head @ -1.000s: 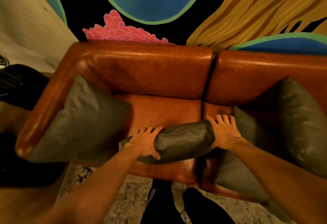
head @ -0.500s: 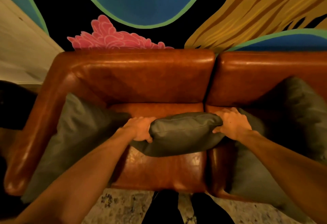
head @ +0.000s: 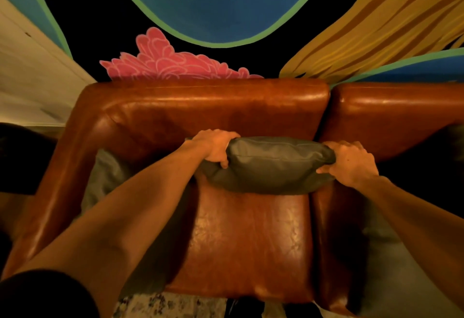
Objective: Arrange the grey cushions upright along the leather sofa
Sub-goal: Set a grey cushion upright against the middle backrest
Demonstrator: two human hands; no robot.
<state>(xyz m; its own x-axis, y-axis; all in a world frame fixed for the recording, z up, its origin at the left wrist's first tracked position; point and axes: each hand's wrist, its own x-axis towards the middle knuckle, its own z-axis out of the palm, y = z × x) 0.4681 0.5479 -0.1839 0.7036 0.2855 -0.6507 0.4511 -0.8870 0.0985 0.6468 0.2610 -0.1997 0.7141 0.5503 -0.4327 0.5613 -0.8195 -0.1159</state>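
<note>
A dark grey cushion [head: 271, 164] stands on edge across the seat of the brown leather sofa [head: 213, 107], right against its backrest. Another grey cushion [head: 105, 174] leans in the sofa's left corner, partly hidden.

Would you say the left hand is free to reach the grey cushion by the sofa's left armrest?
Probably not yet: the left hand grips the held cushion; that cushion lies under its forearm.
</note>
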